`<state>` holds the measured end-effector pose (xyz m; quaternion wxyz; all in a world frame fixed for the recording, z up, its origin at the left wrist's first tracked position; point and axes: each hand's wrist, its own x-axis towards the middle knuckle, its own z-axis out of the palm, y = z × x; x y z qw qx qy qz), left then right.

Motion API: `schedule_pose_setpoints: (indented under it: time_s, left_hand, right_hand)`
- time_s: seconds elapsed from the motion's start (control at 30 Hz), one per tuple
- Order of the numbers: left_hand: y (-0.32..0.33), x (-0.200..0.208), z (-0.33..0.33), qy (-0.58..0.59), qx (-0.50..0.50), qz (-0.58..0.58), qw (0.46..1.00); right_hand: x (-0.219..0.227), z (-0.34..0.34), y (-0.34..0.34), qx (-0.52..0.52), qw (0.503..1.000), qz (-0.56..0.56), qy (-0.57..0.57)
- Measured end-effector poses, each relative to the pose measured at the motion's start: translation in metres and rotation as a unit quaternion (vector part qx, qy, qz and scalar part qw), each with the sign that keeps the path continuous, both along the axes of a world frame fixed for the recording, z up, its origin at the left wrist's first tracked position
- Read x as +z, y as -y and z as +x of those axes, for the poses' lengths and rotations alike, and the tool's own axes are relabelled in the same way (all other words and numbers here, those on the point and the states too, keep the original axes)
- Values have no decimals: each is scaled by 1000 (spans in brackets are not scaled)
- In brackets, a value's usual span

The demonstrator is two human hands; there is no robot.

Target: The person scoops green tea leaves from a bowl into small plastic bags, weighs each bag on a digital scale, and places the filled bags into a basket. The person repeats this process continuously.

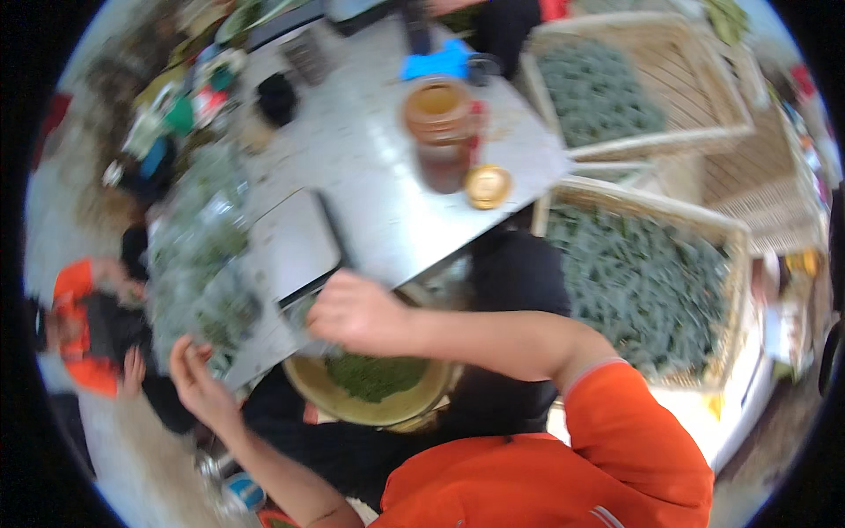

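Note:
My left hand (202, 384) is raised at the near end of a heap of clear plastic bags (204, 255) with green contents. Its fingers are curved and apart, with nothing visible in them. My right hand (359, 314) is closed above the rim of a yellowish bowl (308, 392). Motion blur hides what its fingers hold; something pale and see-through shows just beside them. Inside the bowl, under my right forearm, lies loose green chopped leaf (374, 377). A flat, pale-topped device (295, 246), like a scale, sits on the table close to my right hand.
On the metal table (378, 176) stand a reddish-brown jar (438, 132), a round golden lid (488, 187) and a dark cup (276, 99). Two woven trays (647, 201) (550, 26) to the right hold many grey-green packets. Another person in orange (84, 326) sits at the left.

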<state>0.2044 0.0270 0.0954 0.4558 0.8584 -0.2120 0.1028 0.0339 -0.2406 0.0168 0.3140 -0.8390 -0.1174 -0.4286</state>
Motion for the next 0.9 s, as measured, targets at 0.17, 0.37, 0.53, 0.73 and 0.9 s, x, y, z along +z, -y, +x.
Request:
schedule_pose_setpoints:
  time_s: [0.17, 0.37, 0.53, 0.73, 0.9]
  left_hand:
    - [68, 7, -2, 109, -216, 149, 959]
    - [92, -28, -17, 42, -227, 76, 970]
    - [46, -57, -31, -14, -132, 28, 991]
    - [30, -93, -40, -65, -135, 117, 982]
    - [36, -96, -58, -46, -139, 171, 974]
  right_hand:
    - [7, -45, -15, 66, 997, 12, -39]
    - [58, -173, 43, -102, 991, 75, -46]
    - [85, -360, 173, -447, 873, 48, -189]
    - [67, -579, 331, -633, 634, 210, -392]
    - [4, -580, 375, -507, 670, 456, -294]
